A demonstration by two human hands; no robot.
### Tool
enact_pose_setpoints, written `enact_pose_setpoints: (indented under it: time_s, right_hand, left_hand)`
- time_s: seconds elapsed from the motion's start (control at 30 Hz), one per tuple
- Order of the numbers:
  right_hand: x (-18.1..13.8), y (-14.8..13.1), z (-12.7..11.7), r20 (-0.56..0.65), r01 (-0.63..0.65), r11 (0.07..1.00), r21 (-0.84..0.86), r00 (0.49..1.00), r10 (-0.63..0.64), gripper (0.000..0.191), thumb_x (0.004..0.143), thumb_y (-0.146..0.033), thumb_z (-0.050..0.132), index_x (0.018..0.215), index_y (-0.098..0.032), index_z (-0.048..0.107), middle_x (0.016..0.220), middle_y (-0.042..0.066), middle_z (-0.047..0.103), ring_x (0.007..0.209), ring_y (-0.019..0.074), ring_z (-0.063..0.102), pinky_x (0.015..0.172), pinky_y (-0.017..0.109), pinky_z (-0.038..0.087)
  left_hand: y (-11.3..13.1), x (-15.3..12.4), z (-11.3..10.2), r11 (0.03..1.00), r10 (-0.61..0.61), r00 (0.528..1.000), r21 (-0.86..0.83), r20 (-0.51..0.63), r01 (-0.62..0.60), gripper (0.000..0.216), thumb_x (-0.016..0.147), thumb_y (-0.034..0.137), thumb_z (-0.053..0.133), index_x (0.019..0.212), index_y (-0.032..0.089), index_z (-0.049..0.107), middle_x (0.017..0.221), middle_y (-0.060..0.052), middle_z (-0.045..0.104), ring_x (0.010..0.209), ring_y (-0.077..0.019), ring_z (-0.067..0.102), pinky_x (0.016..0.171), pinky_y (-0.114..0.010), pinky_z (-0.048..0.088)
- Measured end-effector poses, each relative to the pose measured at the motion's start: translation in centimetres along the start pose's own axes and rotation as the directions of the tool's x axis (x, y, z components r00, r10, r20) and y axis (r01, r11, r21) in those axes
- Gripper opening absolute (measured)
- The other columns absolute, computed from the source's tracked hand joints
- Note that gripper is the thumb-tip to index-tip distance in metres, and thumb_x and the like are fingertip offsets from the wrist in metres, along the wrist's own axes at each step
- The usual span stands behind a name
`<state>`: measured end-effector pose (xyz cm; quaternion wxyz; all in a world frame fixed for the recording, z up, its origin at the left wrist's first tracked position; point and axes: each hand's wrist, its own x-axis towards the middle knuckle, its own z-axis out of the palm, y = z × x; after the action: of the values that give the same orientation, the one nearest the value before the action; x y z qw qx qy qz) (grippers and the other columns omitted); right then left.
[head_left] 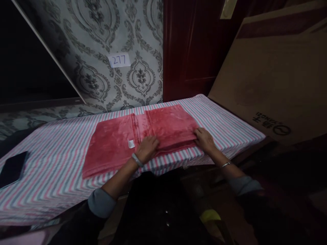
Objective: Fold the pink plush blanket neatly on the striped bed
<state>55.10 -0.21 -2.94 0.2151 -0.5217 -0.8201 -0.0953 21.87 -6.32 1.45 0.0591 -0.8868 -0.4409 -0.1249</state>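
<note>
A red plush blanket [112, 143] lies on the table with its two ends folded inward, leaving a narrow gap near the middle. On its left panel there is a small white tag [131, 144]. My left hand [147, 148] is at the near edge of the right panel, close to the gap, its fingers curled over the cloth. At the right panel's near right corner, my right hand [204, 139] grips the blanket's edge, with the thumb and part of the fingers hidden. Layered folds show along the near edge between both hands.
A striped cloth [61, 146] covers the table. At the left edge lies a dark phone [13, 169]. A large cardboard box [270, 71] leans at the right, beside a dark red door [190, 51]. A paper marked 277 [119, 60] is on the patterned wall.
</note>
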Motion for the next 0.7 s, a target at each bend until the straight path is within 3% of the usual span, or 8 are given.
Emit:
enact_pose_setpoints:
  time_s: [0.13, 0.47, 0.6, 0.7]
  right_hand:
    - [-1.5, -0.2, 0.5, 0.017, -0.032, 0.999, -0.026, 0.999, 0.032, 0.030, 0.080, -0.008, 0.054, 0.105, -0.018, 0.066, 0.107, 0.015, 0.066, 0.103, 0.0315, 0.055, 0.088, 0.039, 0.043]
    - [-2.2, 1.1, 0.1, 0.015, -0.036, 0.999, -0.024, 0.999, 0.037, 0.047, 0.078, -0.006, 0.051, 0.120, -0.017, 0.067, 0.117, 0.014, 0.066, 0.107, 0.0308, 0.054, 0.092, 0.041, 0.046]
    - [-2.1, 1.4, -0.6, 0.041, -0.068, 0.996, -0.065, 0.997, 0.070, 0.037, 0.080, -0.008, 0.051, 0.112, -0.016, 0.068, 0.107, 0.014, 0.065, 0.102, 0.0287, 0.056, 0.089, 0.038, 0.047]
    - [-2.7, 1.4, -0.1, -0.010, -0.100, 0.987, -0.124, 0.995, 0.099, 0.026, 0.082, -0.009, 0.051, 0.102, -0.015, 0.067, 0.100, 0.015, 0.063, 0.099, 0.0301, 0.056, 0.085, 0.039, 0.048]
  left_hand:
    - [1.3, -1.8, 1.6, 0.999, 0.028, 0.998, 0.015, 0.054, -0.029, 0.019, 0.093, 0.008, 0.047, 0.104, 0.018, 0.060, 0.105, -0.010, 0.061, 0.099, -0.0263, 0.056, 0.091, -0.044, 0.048]
    - [1.0, -2.2, 1.8, 0.964, -0.155, 0.987, -0.226, -0.037, 0.143, 0.030, 0.080, 0.000, 0.051, 0.102, 0.019, 0.057, 0.108, -0.008, 0.059, 0.099, -0.0229, 0.057, 0.090, -0.039, 0.050]
    - [1.1, -2.2, 2.2, 0.947, -0.210, 0.973, -0.266, -0.094, 0.179, 0.032, 0.080, -0.001, 0.048, 0.103, 0.019, 0.057, 0.108, -0.008, 0.059, 0.103, -0.0226, 0.057, 0.094, -0.039, 0.050]
    - [1.8, -2.3, 2.4, 0.966, -0.227, 0.968, -0.152, -0.104, 0.210, 0.028, 0.083, 0.001, 0.049, 0.103, 0.017, 0.059, 0.111, -0.011, 0.060, 0.109, -0.0271, 0.056, 0.095, -0.045, 0.049]
